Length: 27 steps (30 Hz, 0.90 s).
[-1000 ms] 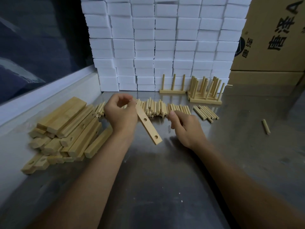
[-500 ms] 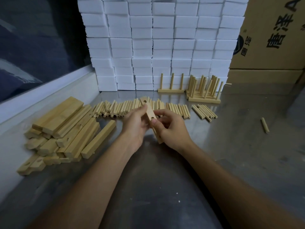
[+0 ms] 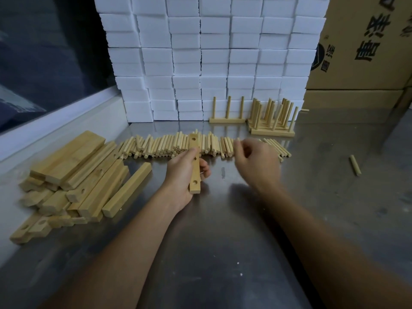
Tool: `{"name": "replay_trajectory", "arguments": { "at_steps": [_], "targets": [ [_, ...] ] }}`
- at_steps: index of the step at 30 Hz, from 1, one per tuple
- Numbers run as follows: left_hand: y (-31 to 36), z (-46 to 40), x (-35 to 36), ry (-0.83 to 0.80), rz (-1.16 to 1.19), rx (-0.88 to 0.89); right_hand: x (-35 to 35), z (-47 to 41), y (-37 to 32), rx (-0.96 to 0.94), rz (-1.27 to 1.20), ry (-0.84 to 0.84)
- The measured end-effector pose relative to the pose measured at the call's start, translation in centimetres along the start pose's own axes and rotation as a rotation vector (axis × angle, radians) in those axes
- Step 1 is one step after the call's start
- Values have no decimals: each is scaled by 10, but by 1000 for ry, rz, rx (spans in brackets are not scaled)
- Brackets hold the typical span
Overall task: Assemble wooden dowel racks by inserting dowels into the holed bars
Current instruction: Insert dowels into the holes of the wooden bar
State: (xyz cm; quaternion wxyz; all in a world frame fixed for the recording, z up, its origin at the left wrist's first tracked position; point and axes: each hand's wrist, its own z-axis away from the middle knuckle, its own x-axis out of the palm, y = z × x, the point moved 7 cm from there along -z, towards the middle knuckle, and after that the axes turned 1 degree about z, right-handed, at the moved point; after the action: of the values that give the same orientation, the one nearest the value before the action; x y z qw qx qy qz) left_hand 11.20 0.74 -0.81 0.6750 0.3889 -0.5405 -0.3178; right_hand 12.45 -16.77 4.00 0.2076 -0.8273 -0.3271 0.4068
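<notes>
My left hand (image 3: 186, 172) grips a holed wooden bar (image 3: 195, 175) above the metal table, the bar pointing away from me with its holes facing up. My right hand (image 3: 256, 162) is blurred over the right part of the row of loose dowels (image 3: 169, 144). Its fingers are curled, and I cannot tell whether it holds a dowel. A pile of holed bars (image 3: 73, 175) lies at the left. One finished rack with three upright dowels (image 3: 227, 112) stands at the back, with several more racks (image 3: 272, 118) bunched beside it.
A wall of white foam blocks (image 3: 211, 52) rises behind the racks. Cardboard boxes (image 3: 365, 45) stand at the back right. One stray dowel (image 3: 355, 165) lies on the table (image 3: 223, 253) at the right. A raised white ledge (image 3: 55, 123) borders the left side.
Both hands were together on the bar half a second ago. My right hand has since let go and moved right to the dowel row. The left hand has turned the bar lengthwise.
</notes>
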Motion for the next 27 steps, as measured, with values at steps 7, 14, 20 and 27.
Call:
{"name": "replay_trajectory", "arguments": {
  "at_steps": [7, 14, 20, 27],
  "targets": [
    [-2, 1, 4, -97, 26, -40, 3, -14, 55, 213, 572, -168],
    [-2, 2, 5, -120, 43, -43, 1, -20, 55, 212, 587, -116],
    [-3, 2, 6, -131, 31, -38, -1, -20, 56, 262, 480, -148],
    [-3, 3, 4, -128, -45, -24, 11, -15, 48, 312, 535, -384]
  ]
}}
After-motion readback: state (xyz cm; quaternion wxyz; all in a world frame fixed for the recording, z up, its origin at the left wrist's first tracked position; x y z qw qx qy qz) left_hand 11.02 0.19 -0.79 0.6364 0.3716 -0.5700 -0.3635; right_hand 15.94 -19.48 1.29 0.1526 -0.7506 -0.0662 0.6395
